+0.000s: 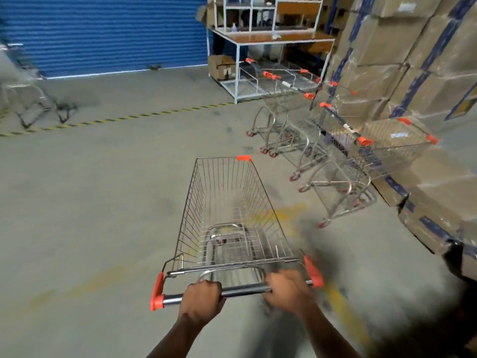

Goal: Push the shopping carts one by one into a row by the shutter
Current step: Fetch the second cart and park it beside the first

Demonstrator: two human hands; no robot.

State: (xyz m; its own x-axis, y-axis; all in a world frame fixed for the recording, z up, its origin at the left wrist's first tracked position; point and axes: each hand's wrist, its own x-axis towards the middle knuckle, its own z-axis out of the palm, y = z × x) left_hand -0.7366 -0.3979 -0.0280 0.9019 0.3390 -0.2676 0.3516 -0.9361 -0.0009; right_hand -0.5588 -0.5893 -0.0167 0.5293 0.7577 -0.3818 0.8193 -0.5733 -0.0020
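Observation:
An empty wire shopping cart [227, 202] with orange corner caps stands right in front of me on the concrete floor. My left hand [202, 299] and my right hand [286, 290] both grip its metal handle bar [245, 291]. The blue roller shutter [103, 32] fills the far left wall. A blurred cart [23, 83] stands by the shutter at the far left. Several more carts [335, 151] stand in a line on the right beside stacked boxes.
Tall stacks of cardboard boxes [413, 60] line the right side. A white metal-frame bench with shelves [271, 40] stands at the back, a carton [219, 67] under it. A yellow-black striped floor line [116, 118] crosses ahead of the shutter.

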